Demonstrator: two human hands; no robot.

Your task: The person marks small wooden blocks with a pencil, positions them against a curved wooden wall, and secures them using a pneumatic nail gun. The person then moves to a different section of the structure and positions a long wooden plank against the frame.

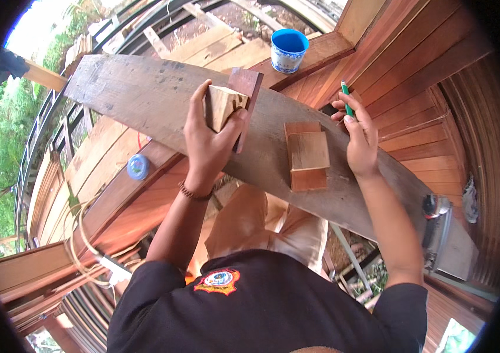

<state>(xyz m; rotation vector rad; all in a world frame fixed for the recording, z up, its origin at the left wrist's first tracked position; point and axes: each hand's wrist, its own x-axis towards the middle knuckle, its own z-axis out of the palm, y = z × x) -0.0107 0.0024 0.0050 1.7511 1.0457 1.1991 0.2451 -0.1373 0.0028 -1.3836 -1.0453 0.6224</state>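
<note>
My left hand (210, 132) is wrapped round a pale wooden block (224, 106), raised over the plank. Against the block's right side stands a thin dark reddish-brown board (248, 109), which seems to be held together with it. My right hand (360, 132) holds a green pencil (347, 99) between thumb and fingers, its tip pointing up and away. Between the hands, a second wooden piece (309, 150) lies on the plank: a lighter block on top of a reddish board. The long, stained brown plank (150, 88) runs across in front of me.
A blue and white bucket (289, 52) stands on a timber beam beyond the plank. A hand tool (437, 217) lies near the plank's right end. At the left are a round blue lid (138, 167) and a loose pale cable (79, 235). Reddish boards (414, 117) line the right side.
</note>
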